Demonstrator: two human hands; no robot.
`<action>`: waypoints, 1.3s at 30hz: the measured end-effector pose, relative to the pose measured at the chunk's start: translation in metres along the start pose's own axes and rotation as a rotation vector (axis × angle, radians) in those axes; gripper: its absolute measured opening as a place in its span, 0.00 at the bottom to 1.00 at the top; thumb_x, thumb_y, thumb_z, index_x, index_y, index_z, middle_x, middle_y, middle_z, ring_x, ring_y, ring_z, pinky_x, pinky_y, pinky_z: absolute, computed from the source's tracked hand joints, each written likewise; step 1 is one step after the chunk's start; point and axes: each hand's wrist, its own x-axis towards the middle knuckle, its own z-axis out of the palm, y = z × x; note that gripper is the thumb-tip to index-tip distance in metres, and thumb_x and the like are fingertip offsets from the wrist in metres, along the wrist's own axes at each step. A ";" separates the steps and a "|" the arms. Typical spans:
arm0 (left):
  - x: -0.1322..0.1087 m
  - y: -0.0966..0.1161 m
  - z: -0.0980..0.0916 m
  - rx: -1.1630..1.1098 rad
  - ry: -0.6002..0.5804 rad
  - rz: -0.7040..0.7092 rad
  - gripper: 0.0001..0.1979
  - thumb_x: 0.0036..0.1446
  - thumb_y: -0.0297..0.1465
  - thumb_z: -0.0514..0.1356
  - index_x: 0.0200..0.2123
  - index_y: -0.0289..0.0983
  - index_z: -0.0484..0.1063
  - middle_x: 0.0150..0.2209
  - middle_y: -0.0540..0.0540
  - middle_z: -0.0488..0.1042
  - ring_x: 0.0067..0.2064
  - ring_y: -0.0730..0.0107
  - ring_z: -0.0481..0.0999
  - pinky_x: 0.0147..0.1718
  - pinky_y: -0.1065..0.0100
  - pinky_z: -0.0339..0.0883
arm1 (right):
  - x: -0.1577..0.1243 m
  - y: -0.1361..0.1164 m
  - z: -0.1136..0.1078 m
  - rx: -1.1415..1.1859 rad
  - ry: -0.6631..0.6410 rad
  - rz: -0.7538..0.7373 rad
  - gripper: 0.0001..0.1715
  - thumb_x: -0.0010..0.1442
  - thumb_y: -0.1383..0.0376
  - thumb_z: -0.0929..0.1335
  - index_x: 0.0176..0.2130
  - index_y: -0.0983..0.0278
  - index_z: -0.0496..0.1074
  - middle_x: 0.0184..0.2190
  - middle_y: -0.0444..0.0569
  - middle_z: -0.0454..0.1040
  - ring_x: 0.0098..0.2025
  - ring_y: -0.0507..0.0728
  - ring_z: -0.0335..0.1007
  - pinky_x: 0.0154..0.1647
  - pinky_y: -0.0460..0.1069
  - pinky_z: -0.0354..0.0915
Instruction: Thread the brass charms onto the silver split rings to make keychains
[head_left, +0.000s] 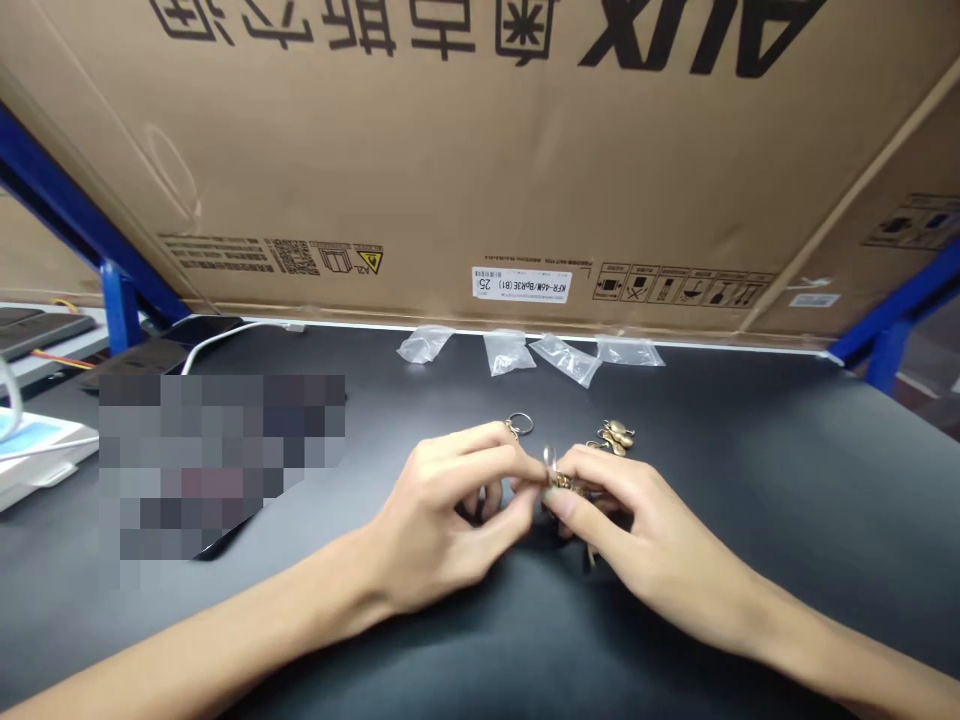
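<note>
Over the middle of the dark table, my left hand pinches a small metal key ring between thumb and fingertips. My right hand meets it there, its thumb and index finger closed on the short chain at this ring. Something dark dangles below the right fingers, too hidden to name. Just beyond my left fingers another key ring with a bit of chain lies on the table. A small cluster of bronze-coloured charms rests behind my right hand.
Several clear plastic bags lie along the back, before a large cardboard box with upside-down print. Blue metal posts stand at both sides. At left are a blurred-out patch, a white cable and a white device.
</note>
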 end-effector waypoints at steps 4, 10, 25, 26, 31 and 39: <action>0.005 0.005 -0.003 -0.290 -0.030 -0.357 0.07 0.60 0.29 0.58 0.35 0.35 0.77 0.32 0.47 0.74 0.22 0.79 0.69 0.20 0.75 0.64 | 0.000 0.002 -0.001 -0.093 0.005 -0.040 0.15 0.70 0.61 0.61 0.30 0.61 0.64 0.27 0.40 0.69 0.30 0.52 0.64 0.33 0.47 0.61; 0.007 0.004 -0.003 -0.506 -0.190 -0.644 0.12 0.60 0.39 0.61 0.36 0.36 0.78 0.19 0.51 0.71 0.19 0.78 0.68 0.17 0.76 0.57 | 0.000 0.006 -0.001 -0.183 0.021 -0.054 0.14 0.69 0.62 0.61 0.31 0.61 0.65 0.28 0.41 0.70 0.29 0.52 0.63 0.32 0.48 0.58; 0.006 0.000 -0.003 -0.572 -0.185 -0.605 0.12 0.59 0.35 0.61 0.30 0.33 0.77 0.24 0.46 0.76 0.22 0.71 0.77 0.16 0.76 0.58 | -0.001 0.004 -0.002 -0.231 0.046 -0.074 0.12 0.68 0.63 0.62 0.33 0.60 0.70 0.28 0.42 0.72 0.29 0.52 0.65 0.33 0.48 0.59; 0.006 0.001 -0.003 -0.581 -0.184 -0.599 0.12 0.59 0.35 0.61 0.29 0.33 0.77 0.25 0.46 0.77 0.22 0.72 0.77 0.16 0.76 0.58 | -0.001 0.004 -0.002 -0.230 0.050 -0.076 0.12 0.68 0.63 0.62 0.33 0.60 0.69 0.28 0.41 0.72 0.29 0.52 0.65 0.33 0.48 0.59; 0.006 0.004 -0.003 -0.591 -0.186 -0.605 0.12 0.60 0.36 0.61 0.31 0.34 0.79 0.28 0.44 0.78 0.22 0.70 0.78 0.15 0.76 0.56 | -0.001 0.006 -0.004 -0.240 0.065 -0.077 0.13 0.69 0.62 0.62 0.32 0.60 0.69 0.28 0.41 0.71 0.29 0.52 0.64 0.32 0.48 0.58; 0.007 -0.001 -0.002 -0.457 -0.110 -0.543 0.09 0.59 0.32 0.61 0.31 0.33 0.79 0.23 0.49 0.74 0.21 0.74 0.75 0.18 0.76 0.63 | -0.001 0.005 -0.004 -0.241 0.075 -0.084 0.13 0.68 0.62 0.62 0.33 0.60 0.71 0.29 0.43 0.73 0.29 0.53 0.66 0.31 0.48 0.61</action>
